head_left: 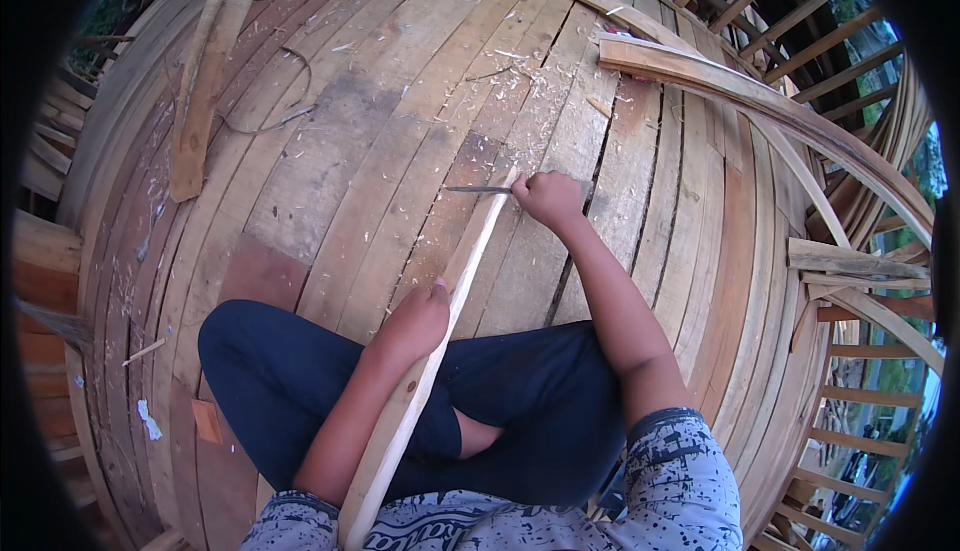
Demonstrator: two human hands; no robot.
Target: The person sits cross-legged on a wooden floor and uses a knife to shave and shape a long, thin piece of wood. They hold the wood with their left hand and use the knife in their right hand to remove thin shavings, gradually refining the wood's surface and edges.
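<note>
A long, narrow strip of pale wood (408,403) slants from my lap up and away, its far end past my knees. My left hand (418,318) is wrapped round the strip near its middle. Closed in a fist at the strip's far end, my right hand (550,198) grips a knife (478,190). The thin blade points left and lies across the wood. Its handle is hidden inside my fist.
Wood shavings (520,81) litter the plank floor (340,161) ahead. A long board (208,81) lies at the far left; curved planks (720,81) rest at the far right. A wooden railing (870,396) borders the right side. A white scrap (149,420) is at the left.
</note>
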